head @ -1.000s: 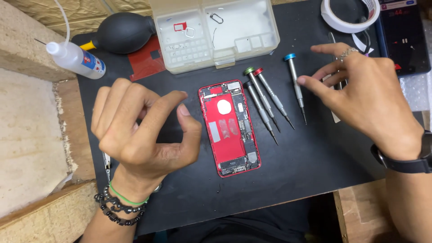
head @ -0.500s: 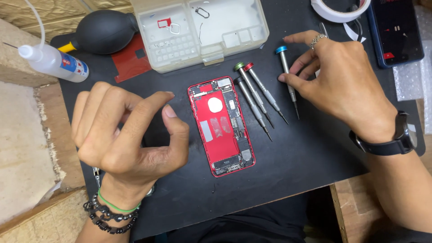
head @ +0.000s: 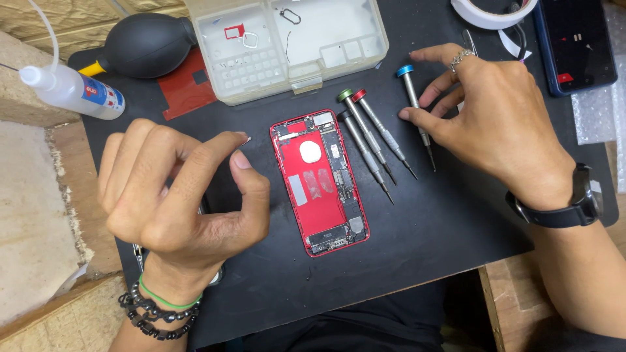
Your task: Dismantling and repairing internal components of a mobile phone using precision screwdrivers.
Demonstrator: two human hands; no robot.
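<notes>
A red phone body [head: 319, 182] lies opened, back down, in the middle of a black mat [head: 443, 228]. My left hand [head: 176, 195] hovers just left of it, fingers curled, thumb and forefinger apart, nothing clearly between them. My right hand [head: 495, 124] rests on the mat to the phone's right. Its thumb and forefinger pinch the shaft of a blue-capped screwdriver [head: 412, 91] that lies flat. A green-capped screwdriver [head: 355, 120], a red-capped screwdriver [head: 381, 130] and a plain grey screwdriver [head: 365, 156] lie side by side between the phone and my right hand.
A clear plastic parts box [head: 287, 45] sits at the back, with a black rubber air blower [head: 147, 42] and a small squeeze bottle [head: 72, 91] to its left. A dark phone [head: 574, 42] and a tape roll [head: 492, 13] are at the back right. Wooden edges border the mat.
My right hand has closed in on the blue-capped screwdriver, thumb now against its shaft. My left hand's thumb and forefinger, pressed together before, have parted.
</notes>
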